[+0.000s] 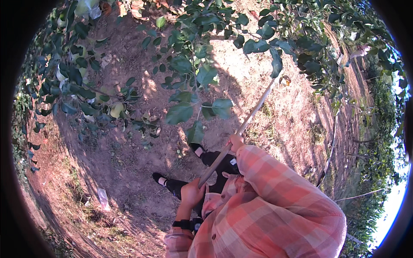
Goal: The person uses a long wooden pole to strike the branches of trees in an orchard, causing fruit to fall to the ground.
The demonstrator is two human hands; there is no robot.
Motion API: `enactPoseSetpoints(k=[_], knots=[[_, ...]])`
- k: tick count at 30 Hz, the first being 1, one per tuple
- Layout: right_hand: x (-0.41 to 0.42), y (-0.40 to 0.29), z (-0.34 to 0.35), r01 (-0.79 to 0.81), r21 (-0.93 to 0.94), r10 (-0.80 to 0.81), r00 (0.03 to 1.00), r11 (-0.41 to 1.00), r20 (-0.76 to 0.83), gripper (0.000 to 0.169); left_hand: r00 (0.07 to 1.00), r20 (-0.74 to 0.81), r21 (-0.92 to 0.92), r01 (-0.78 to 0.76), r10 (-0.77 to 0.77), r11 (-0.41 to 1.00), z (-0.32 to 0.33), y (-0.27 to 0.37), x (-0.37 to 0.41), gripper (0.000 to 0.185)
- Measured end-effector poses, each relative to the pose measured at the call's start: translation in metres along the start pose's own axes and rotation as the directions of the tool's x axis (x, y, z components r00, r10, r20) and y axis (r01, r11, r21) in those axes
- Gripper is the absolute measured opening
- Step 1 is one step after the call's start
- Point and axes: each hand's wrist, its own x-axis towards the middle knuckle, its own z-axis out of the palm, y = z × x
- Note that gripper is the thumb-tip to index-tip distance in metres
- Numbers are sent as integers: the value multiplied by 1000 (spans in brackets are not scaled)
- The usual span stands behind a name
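A long wooden pole (255, 111) slants from my waist up and to the right, out over the soil. My left hand (192, 193), with a black band on its wrist, grips the lower end. Farther up the shaft, my right hand (236, 142) is closed around it. The pole's far end is pale in the sunlight and comes up to hanging leaves (276, 61); whether it bears a tool head, I cannot tell. A curled brown-yellow leaf (285, 81) shows beside that end. Both arms wear a pink plaid shirt (251, 222).
Leafy fruit-tree branches (193, 74) hang in front and overhead. Pale green fruit (116, 110) hangs at the left. My black shoes (159, 179) stand on bare, shaded soil. A clear plastic bag (103, 199) lies at the lower left. Thin pale lines or stems (332, 148) cross the right side.
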Motion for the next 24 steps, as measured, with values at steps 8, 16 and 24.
enactPoseSetpoints(k=[8,16,24], knots=[[-8,6,41,148,-268,-56,945,952,322,6,966,54,87,247,-252,965,-35,30,-23,24],[-71,-59,81,-511,529,539,834,678,115,8,993,15,218,108,-114,970,-35,-5,-49,22],[-51,-59,52,-283,399,327,944,872,-47,9,995,0,133,95,-96,987,-11,-14,-27,23]])
